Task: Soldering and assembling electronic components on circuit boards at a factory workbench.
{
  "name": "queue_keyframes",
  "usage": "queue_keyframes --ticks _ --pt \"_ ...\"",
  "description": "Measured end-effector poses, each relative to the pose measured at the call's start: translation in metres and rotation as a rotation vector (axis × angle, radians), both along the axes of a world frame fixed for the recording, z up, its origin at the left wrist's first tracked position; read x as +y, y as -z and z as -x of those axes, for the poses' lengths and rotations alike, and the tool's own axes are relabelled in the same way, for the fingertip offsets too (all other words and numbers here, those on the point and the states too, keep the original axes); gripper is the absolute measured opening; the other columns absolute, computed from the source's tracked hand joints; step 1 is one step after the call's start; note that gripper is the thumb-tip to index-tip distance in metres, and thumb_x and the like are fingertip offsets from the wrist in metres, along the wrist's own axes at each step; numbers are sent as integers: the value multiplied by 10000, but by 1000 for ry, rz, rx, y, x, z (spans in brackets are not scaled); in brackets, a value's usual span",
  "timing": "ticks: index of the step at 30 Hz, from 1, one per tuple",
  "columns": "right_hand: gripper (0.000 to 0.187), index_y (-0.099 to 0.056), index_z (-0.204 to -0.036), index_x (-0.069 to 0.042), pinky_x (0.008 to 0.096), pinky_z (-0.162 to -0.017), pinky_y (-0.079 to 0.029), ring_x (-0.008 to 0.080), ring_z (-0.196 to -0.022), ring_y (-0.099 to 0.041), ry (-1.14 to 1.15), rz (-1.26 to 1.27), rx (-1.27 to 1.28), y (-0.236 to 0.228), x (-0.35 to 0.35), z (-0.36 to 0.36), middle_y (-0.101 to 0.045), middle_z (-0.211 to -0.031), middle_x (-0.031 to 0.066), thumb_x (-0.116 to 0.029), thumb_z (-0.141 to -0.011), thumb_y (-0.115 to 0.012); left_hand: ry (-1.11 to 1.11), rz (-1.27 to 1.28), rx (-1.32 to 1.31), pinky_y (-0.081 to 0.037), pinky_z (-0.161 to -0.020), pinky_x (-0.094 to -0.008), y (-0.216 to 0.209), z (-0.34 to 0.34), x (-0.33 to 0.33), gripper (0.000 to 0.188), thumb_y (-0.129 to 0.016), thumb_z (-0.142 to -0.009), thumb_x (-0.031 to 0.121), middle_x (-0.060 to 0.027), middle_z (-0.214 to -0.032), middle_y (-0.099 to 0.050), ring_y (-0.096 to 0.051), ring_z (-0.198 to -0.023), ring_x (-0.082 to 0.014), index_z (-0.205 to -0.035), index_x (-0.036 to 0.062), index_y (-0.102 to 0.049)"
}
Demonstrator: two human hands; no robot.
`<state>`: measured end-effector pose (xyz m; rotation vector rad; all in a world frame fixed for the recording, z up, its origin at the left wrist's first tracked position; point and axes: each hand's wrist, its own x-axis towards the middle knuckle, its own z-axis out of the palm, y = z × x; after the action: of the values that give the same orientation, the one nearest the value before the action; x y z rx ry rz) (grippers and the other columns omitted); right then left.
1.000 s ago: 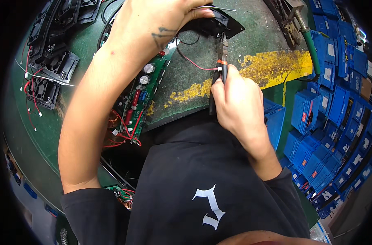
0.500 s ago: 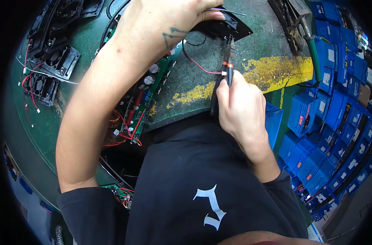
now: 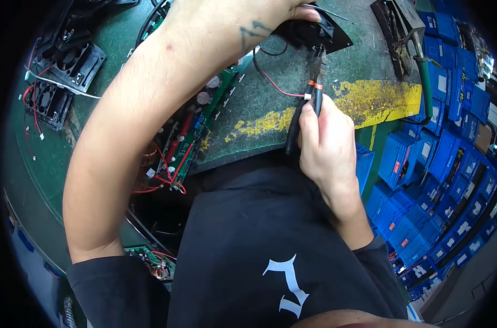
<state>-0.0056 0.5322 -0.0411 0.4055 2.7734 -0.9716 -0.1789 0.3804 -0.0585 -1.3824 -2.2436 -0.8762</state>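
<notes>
Pliers (image 3: 317, 72) are gripped in the right hand (image 3: 333, 134).

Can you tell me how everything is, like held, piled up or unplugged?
Left hand: gripping, partly out of view
Black part: held, tilted
Right hand: closed around pliers
Pliers: held, tips at the black part
White plug: unplugged
Green circuit board: lying down, partly hidden
Black fans: grouped, wires loose
Blue bins: stacked
Yellow paint: worn
</notes>
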Motion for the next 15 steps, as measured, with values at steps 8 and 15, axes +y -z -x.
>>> queue_keyframes --ticks 8,15 --pt "246 -565 -861 20 478 -625 -458 428 -676 -604 37 19 27 3 -2 0 -573 -692 226 -171 -1006 -512 -35 4 67 -526 -834 -434 3 2 3 205 -706 -885 253 -128 -932 -651 -645 -930 -343 -959 64 -676" --pt "313 -597 -862 42 535 -722 -481 502 -820 -629 -38 -45 175 20 4 -6 -632 -807 302 -231 -989 -511 20 101 -13 -517 -867 -456 12 7 9 214 -688 -896 239 -145 -990 -677 -654 -966 -341 -1000 53 -695"
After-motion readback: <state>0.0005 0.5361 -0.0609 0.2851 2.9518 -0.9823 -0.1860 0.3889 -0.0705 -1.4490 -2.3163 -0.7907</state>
